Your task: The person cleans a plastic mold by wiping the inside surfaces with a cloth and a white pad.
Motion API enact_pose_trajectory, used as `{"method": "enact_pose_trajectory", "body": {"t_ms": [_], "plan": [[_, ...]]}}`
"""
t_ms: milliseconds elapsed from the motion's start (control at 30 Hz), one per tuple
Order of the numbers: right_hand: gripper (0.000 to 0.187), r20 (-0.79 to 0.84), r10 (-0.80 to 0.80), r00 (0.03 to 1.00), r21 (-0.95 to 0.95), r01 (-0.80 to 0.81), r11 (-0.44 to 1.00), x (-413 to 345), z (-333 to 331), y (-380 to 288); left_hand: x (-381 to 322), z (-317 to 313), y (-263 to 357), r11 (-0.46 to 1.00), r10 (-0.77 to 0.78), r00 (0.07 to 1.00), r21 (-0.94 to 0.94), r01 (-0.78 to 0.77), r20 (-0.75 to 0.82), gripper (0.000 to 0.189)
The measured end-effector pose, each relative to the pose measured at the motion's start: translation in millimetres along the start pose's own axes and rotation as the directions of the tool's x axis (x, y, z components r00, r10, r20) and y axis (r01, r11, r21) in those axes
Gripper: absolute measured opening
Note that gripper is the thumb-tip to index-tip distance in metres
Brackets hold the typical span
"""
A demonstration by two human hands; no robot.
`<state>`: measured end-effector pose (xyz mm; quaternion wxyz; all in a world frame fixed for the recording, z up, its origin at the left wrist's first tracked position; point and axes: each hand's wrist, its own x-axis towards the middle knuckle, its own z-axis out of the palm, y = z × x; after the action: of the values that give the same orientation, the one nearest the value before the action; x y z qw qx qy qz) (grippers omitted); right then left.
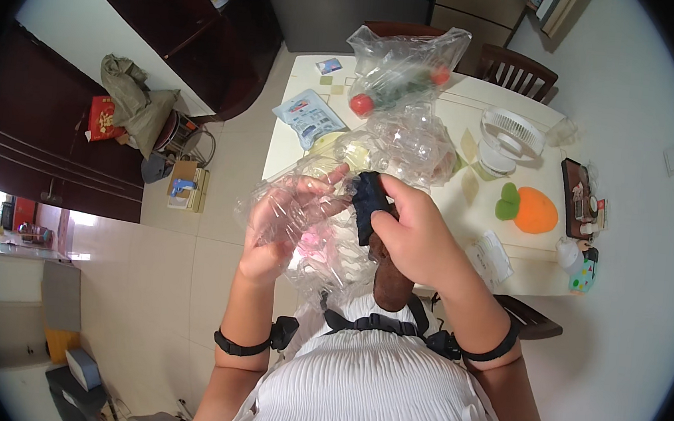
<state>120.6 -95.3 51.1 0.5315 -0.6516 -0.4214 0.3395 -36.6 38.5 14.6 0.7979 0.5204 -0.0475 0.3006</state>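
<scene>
My right hand grips a dark navy cloth bundle and, below it, a long brown soft-looking piece that hangs down near my waist. My left hand is inside or behind a clear thin plastic bag, its fingers spread; the film drapes over it and down to my lap. Something pink shows through the film. Beyond my hands, more crumpled clear plastic lies on the white table. Whether my left fingers pinch the film cannot be told.
A clear bag of red and green produce stands at the table's far side. A blue-white pouch lies at left. A white fan, a carrot-shaped mat, a paper sheet and a dark tray are at right.
</scene>
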Motion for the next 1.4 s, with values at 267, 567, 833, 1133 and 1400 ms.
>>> {"method": "enact_pose_trajectory", "body": {"t_ms": [267, 567, 833, 1133, 1400], "plan": [[0.025, 0.305, 0.059, 0.951, 0.349, -0.169, 0.922, -15, -36, -18, 1, -6, 6, 0.975, -0.099, 0.995, -0.200, 0.094, -0.016, 0.074], [0.018, -0.006, -0.070, 0.998, 0.116, 0.071, 0.991, -23, -31, -26, 6, -5, 12, 0.985, -0.105, 0.994, -0.133, 0.107, 0.019, 0.071], [0.026, 0.075, -0.477, 0.876, -0.873, 0.288, 0.393, -19, -9, -15, 2, 5, 18, 0.986, -0.154, 0.988, -0.056, 0.154, 0.006, 0.072], [0.028, 0.346, -0.294, 0.891, -0.899, 0.404, 0.169, -4, -14, -24, 5, 6, 26, 0.962, -0.272, 0.961, 0.004, 0.273, -0.056, 0.074], [0.040, 0.388, -0.231, 0.892, -0.842, 0.445, 0.303, -3, -16, -13, 6, 2, 23, 0.958, -0.252, 0.968, 0.140, 0.252, -0.019, 0.063]]}}
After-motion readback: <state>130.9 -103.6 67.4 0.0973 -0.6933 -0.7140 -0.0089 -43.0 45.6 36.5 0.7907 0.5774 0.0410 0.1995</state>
